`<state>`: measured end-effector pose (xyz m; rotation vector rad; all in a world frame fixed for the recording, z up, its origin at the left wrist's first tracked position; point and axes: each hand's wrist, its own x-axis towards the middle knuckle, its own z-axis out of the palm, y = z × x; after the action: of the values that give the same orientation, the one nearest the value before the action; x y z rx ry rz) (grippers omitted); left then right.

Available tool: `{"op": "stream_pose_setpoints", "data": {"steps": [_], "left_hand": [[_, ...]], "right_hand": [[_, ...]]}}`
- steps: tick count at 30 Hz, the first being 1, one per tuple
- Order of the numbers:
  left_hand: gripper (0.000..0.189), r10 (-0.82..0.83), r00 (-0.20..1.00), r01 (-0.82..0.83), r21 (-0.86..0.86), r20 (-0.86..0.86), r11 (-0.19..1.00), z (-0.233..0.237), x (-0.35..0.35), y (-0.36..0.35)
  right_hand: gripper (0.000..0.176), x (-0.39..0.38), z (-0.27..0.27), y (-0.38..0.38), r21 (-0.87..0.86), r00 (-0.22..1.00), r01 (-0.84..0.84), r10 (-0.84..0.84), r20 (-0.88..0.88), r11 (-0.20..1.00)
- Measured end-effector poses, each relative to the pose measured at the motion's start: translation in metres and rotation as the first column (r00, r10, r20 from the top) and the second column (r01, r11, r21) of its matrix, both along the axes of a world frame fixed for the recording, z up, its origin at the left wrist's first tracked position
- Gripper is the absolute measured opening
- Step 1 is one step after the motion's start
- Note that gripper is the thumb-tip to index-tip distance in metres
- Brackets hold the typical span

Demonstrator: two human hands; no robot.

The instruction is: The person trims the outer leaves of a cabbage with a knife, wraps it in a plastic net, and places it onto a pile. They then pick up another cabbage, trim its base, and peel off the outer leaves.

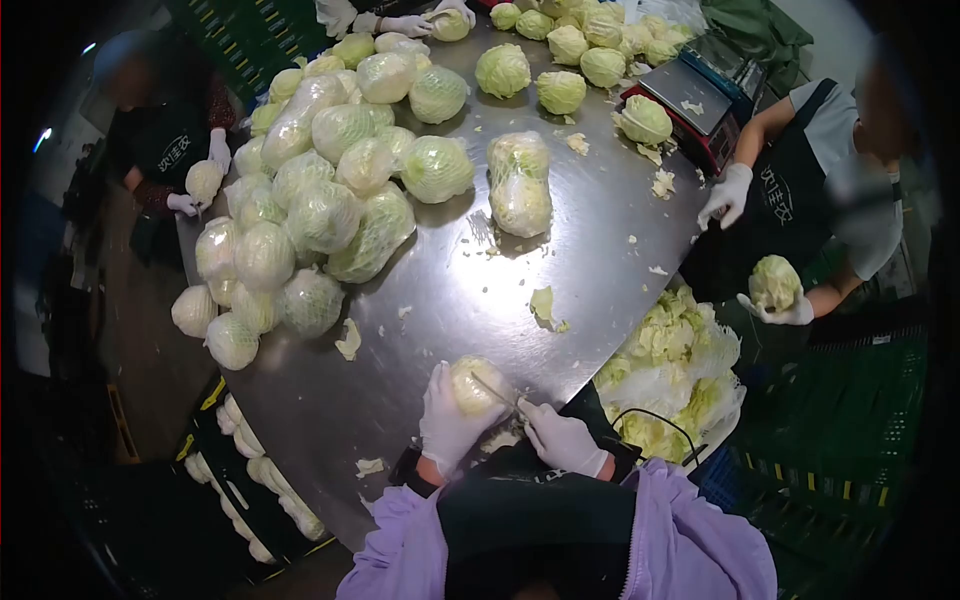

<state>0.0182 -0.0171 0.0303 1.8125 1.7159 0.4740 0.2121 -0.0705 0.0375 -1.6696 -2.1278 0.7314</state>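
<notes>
My gloved left hand [447, 424] grips a pale, trimmed cabbage [470, 395] from its left side, near the front edge of the metal table [440, 290]. In my gloved right hand [564, 440] is a knife [491, 387], its blade lying across the face of that cabbage. Cut leaf scraps [500, 438] show just below the cabbage, between my hands. A loose leaf piece [348, 340] lies on the metal to the left, and a green one [543, 305] lies farther ahead.
Wrapped cabbages [325, 213] are heaped at the left, with a wrapped pair [520, 185] near the middle. Unwrapped cabbages [567, 45] and a red scale [690, 105] stand at the back. Discarded leaves [665, 365] fill a container at right. Co-workers stand left, right and at the back.
</notes>
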Motion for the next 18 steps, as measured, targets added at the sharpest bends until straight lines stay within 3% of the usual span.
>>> {"op": "stream_pose_setpoints", "data": {"steps": [1,6,8,12,15,18], "left_hand": [[0.104,-0.002,1.000,0.002,0.012,-0.025,1.000,-0.002,0.000,0.002],[0.099,-0.014,0.998,0.018,0.057,-0.069,0.998,-0.013,-0.003,0.011],[0.096,0.034,0.998,-0.034,-0.010,-0.050,0.999,-0.013,-0.002,0.017],[0.095,0.043,0.998,-0.042,0.041,-0.039,0.998,-0.009,0.008,0.020],[0.097,0.003,1.000,-0.004,0.010,0.013,1.000,-0.007,-0.002,0.026],[0.101,-0.039,0.998,0.040,-0.023,0.058,0.999,-0.012,-0.012,0.019]], "right_hand": [[0.039,-0.002,0.000,-0.001,-0.069,0.998,-0.027,0.031,0.055,0.997],[0.028,-0.006,-0.014,0.009,-0.080,0.995,-0.042,0.049,0.087,0.996],[0.019,-0.009,-0.032,0.024,-0.025,0.989,-0.059,0.062,0.131,0.998],[0.013,0.001,-0.061,0.061,0.002,0.996,0.009,-0.009,0.093,1.000],[0.012,0.009,-0.040,0.054,-0.050,0.999,-0.037,0.037,0.000,0.998],[0.012,0.015,-0.019,0.034,-0.025,0.997,-0.068,0.068,0.025,0.997]]}}
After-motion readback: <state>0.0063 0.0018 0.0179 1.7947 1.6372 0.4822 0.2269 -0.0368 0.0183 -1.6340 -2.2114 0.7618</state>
